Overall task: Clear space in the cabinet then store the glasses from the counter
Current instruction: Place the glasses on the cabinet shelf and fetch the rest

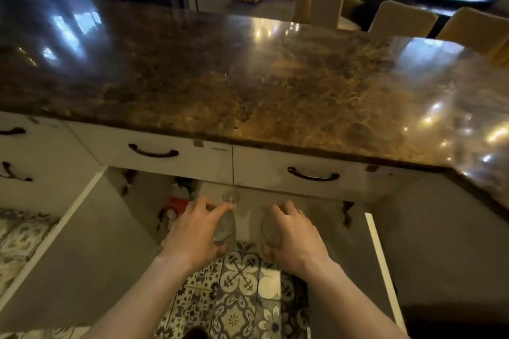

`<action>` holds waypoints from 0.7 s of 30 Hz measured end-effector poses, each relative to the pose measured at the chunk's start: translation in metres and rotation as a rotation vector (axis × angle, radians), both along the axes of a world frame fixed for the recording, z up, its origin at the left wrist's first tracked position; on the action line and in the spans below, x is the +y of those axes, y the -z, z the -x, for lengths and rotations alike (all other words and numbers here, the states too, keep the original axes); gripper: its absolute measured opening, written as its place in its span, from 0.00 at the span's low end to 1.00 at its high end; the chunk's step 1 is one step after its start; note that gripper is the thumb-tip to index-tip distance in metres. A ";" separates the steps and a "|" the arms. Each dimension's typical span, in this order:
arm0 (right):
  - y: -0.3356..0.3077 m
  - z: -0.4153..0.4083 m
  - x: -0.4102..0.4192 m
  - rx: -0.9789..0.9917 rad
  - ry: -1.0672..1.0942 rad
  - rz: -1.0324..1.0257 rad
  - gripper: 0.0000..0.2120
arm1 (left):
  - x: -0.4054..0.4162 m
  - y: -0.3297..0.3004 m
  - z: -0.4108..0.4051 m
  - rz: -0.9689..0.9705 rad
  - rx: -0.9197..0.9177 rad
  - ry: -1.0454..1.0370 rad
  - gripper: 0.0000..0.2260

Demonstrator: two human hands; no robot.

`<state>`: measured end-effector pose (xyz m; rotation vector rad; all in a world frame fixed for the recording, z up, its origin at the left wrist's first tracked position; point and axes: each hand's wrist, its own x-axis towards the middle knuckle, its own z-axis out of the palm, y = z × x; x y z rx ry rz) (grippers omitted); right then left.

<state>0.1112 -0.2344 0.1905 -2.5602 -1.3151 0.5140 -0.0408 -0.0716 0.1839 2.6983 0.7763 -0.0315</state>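
My left hand [197,231] grips a clear glass [225,228] at the mouth of the open cabinet [248,201] under the counter. My right hand [293,231] holds a second clear glass [268,228] just to the right of it. Both glasses are low, in front of the cabinet shelf. Another clear glass [230,197] stands inside the cabinet just behind them. Above, the brown marble counter [248,77] carries no glasses in view.
Both cabinet doors stand open, the left door [68,250] and the right door [429,256], flanking my arms. Red and white items [177,203] sit at the cabinet's left. Drawers with dark handles [153,152] run under the counter. Patterned floor tiles [239,297] lie below.
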 end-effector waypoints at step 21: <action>0.372 -0.081 0.108 0.061 0.163 -0.019 0.40 | 0.102 0.394 -0.057 0.065 -0.028 0.131 0.38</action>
